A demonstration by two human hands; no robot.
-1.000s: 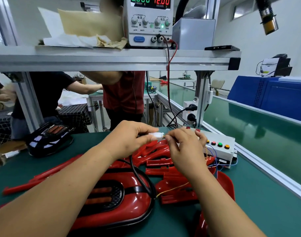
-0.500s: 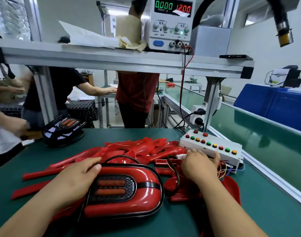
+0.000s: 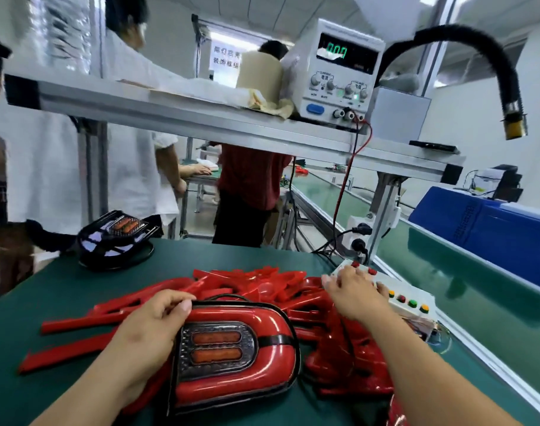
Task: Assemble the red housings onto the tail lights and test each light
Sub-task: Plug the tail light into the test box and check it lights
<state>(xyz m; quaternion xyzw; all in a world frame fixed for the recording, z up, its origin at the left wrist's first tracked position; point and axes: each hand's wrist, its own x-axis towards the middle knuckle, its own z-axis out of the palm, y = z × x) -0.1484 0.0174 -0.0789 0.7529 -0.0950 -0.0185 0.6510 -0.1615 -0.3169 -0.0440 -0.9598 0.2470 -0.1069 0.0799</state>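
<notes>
Green matting (image 3: pixel 63 302) covered the bench. Nearest the worker lay a tail light (image 3: pixel 231 348) already wearing its red housing, its long axis running left to right. The left hand (image 3: pixel 152 327) held its left end, fingers curled over the top edge. The right hand (image 3: pixel 351 293) reached ahead and rightward, fingers spread flat on the button box (image 3: pixel 406 299). That box sat well right of the light, so this hand was plainly the one for the switches; which button it touched I couldn't tell. Behind lay a heap of loose red housings (image 3: pixel 247 281), a dark tail light (image 3: pixel 115 238) farther left, and the power supply (image 3: pixel 339 78) on the shelf.
</notes>
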